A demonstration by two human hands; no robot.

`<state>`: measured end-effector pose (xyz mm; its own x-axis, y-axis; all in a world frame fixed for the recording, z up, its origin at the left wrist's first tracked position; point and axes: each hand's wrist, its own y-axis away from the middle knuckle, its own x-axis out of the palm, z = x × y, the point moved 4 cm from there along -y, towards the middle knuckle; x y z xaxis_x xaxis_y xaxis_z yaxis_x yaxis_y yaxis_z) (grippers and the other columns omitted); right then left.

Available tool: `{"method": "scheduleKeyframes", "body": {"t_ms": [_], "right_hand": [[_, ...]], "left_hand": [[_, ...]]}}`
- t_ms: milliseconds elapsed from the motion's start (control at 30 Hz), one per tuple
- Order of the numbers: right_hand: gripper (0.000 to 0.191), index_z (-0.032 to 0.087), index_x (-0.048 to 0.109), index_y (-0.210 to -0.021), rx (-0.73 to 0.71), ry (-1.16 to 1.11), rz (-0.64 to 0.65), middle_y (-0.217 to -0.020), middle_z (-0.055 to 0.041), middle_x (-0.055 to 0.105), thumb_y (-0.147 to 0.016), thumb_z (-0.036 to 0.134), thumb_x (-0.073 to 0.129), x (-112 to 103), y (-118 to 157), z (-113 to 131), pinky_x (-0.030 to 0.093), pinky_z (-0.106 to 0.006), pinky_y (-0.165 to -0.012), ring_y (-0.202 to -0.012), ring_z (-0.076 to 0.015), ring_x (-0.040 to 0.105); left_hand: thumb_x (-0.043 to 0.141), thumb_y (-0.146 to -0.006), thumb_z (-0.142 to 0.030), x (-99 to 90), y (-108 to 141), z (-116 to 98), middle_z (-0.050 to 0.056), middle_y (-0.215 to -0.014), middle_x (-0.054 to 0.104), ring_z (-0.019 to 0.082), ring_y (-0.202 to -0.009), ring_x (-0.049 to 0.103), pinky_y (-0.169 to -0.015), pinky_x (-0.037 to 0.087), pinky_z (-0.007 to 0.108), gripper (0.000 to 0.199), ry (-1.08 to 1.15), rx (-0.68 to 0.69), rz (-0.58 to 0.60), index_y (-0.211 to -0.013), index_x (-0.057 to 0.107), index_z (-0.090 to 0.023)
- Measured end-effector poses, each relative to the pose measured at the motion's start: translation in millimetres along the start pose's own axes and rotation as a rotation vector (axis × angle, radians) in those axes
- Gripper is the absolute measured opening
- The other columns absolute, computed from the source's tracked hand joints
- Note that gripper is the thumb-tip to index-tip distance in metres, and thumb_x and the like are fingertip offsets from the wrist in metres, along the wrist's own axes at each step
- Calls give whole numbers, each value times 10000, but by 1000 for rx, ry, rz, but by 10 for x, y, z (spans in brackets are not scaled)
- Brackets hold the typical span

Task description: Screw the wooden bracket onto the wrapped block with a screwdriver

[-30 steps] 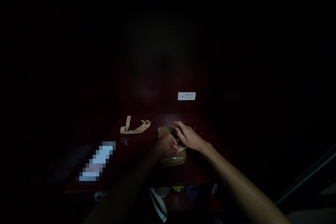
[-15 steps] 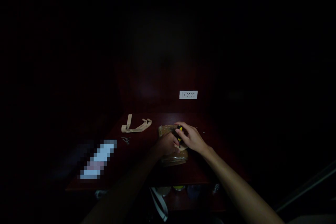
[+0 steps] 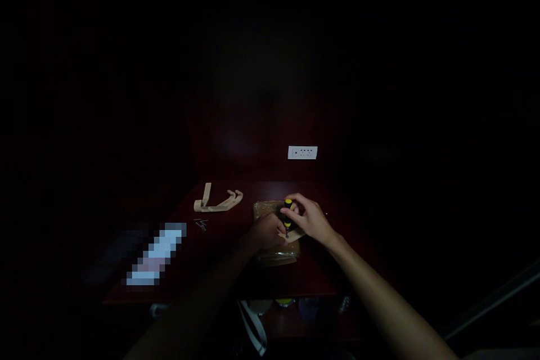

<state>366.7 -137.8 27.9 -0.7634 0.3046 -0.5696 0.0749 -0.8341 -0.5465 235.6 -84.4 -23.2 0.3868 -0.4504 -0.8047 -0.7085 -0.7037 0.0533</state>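
Observation:
My right hand [image 3: 307, 215] grips a black and yellow screwdriver [image 3: 288, 212], held upright with its tip down on a screw in a pale wooden piece [image 3: 295, 235]. Closed on that same piece, my left hand [image 3: 269, 230] presses it from the left, close to the screwdriver's tip. Underneath lies a brown block wrapped in clear plastic [image 3: 276, 254], partly hidden by both hands. To the left rests a pale wooden frame with curved ends [image 3: 217, 207]. Several loose screws [image 3: 201, 224] lie just in front of it.
A blurred-out bright rectangle [image 3: 157, 253] lies on the dark red table [image 3: 219, 270], at the left. A white socket plate [image 3: 302, 152] is on the back wall. Below the table edge, a shelf holds round items and a pale strap [image 3: 253, 329]. The surroundings are very dark.
My right hand's fingers have shifted around the screwdriver, and more of its yellow-topped handle shows. The left hand stays on the wooden piece. The whole view has moved slightly.

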Motion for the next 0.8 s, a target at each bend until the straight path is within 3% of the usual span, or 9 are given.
{"method": "scheduleKeyframes", "body": {"t_ms": [133, 233, 433, 633, 800], "right_hand": [[339, 195, 532, -1051, 47, 2, -35, -656, 24, 560, -854, 471, 526, 7, 39, -96, 388, -218, -494, -520, -110, 480], [341, 209, 509, -1119, 37, -27, -14, -828, -16, 635, -880, 451, 492, 7, 86, -76, 421, -228, -514, -542, -109, 521], [407, 209, 519, -1276, -91, 53, 71, -1079, -81, 639, -940, 396, 383, -36, 113, 127, 470, -293, -756, -835, -167, 609], [426, 172, 516, -1272, -58, 37, 220, -704, -15, 633, -960, 401, 338, -117, 58, 187, 444, -246, -601, -593, -130, 564], [344, 175, 582, -1045, -27, 99, 293, -728, -17, 634, -911, 461, 446, -181, -58, 231, 415, -236, -594, -627, -134, 568]], "left_hand": [[726, -596, -327, -2, -7, 12, 36, -858, 737, 170, -783, 658, -654, 473, 223, 352, 21, -13, 1, -913, 737, -177], [732, -591, -320, -6, -3, 15, 41, -876, 736, 168, -785, 658, -664, 482, 223, 368, 38, -20, 4, -927, 731, -167], [727, -592, -299, -6, 2, 12, 54, -861, 731, 180, -773, 660, -641, 480, 237, 324, 33, -22, 0, -885, 734, -161], [719, -593, -323, -1, 7, 23, 53, -853, 731, 186, -787, 656, -649, 475, 241, 346, 15, -20, -13, -902, 734, -167], [717, -590, -327, -2, 16, 17, 48, -861, 732, 180, -799, 655, -644, 476, 230, 334, 21, -33, -5, -887, 733, -177]]}}
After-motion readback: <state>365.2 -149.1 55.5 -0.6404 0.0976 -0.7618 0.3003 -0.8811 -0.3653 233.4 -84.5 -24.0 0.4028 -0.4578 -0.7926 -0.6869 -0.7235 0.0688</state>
